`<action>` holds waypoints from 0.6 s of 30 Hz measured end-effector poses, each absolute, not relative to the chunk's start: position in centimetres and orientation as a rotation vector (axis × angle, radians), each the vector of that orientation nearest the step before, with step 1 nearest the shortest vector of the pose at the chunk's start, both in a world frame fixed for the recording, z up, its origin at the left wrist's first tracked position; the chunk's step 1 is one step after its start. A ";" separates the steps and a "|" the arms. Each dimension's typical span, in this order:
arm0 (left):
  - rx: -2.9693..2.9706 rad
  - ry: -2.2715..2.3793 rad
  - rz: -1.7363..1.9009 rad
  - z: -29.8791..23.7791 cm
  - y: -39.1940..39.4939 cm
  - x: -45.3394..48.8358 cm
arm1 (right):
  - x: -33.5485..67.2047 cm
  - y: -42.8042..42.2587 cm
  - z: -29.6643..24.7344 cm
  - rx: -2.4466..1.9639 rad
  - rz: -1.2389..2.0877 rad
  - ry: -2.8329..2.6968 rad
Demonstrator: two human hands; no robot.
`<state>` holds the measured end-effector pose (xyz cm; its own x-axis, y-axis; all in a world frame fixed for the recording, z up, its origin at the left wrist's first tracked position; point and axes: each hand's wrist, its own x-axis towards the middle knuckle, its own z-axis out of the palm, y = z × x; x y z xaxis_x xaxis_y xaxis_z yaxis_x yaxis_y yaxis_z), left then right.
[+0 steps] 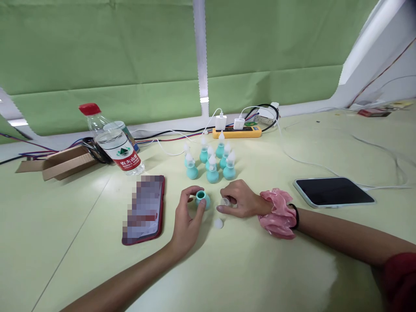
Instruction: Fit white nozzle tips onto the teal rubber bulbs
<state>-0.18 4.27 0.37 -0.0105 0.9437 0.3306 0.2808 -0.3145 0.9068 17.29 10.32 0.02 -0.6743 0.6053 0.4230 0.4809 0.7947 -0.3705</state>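
My left hand (188, 216) grips a small turquoise bottle (203, 202) between thumb and fingers; its round mouth is uncovered and faces up. To the right, my right hand (239, 200) is closed on a small clear translucent piece (225, 202), partly hidden by the fingers. On the table between and just below the hands lies a small white translucent disc (218, 223). Behind the hands stands a cluster of several turquoise bottles (212, 174) of the same shape, each with a pointed white translucent top.
A phone in a red case (161, 216) lies at the left, another phone (334, 191) at the right with a white cable. Farther back are a water bottle (121, 151), a can (118, 125), an open cardboard box (68, 162) and a yellow power strip (237, 133) with chargers.
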 end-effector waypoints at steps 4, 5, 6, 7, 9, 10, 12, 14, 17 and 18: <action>1.656 1.274 1.329 0.3 4.2 -0.3 | 17.3 10.3 0.1 -0.788 0.263 -2.167; 1.659 1.275 1.330 0.3 4.3 -0.3 | 17.2 10.3 0.2 -0.788 0.249 -2.054; 1.661 1.280 1.333 0.3 4.3 -0.3 | 17.1 10.4 0.2 -0.792 0.231 -1.930; 1.665 1.286 1.338 0.2 4.3 -0.3 | 17.1 10.5 0.2 -0.805 0.213 -1.805; 1.675 1.298 1.344 0.1 4.3 -0.4 | 17.0 11.0 0.0 -0.866 0.186 -1.604; 1.678 1.303 1.345 0.0 4.3 -0.4 | 16.9 11.4 -0.2 -0.916 0.187 -1.547; 1.685 1.309 1.338 0.0 4.4 -0.4 | 17.0 12.4 -0.8 -1.041 0.234 -1.521; 1.691 1.309 1.327 -0.1 4.4 -0.5 | 17.2 13.3 -1.4 -1.159 0.317 -1.563; 1.695 1.313 1.322 0.0 4.4 -0.5 | 17.4 14.1 -1.9 -1.253 0.416 -1.607; 1.696 1.315 1.326 0.0 4.3 -0.5 | 17.4 14.0 -1.8 -1.252 0.424 -1.589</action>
<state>-0.47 4.33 0.02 0.0053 0.9409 0.3386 0.3310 -0.3212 0.8873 17.36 14.03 -1.84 0.0653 0.8678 0.4925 0.5071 0.3963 -0.7654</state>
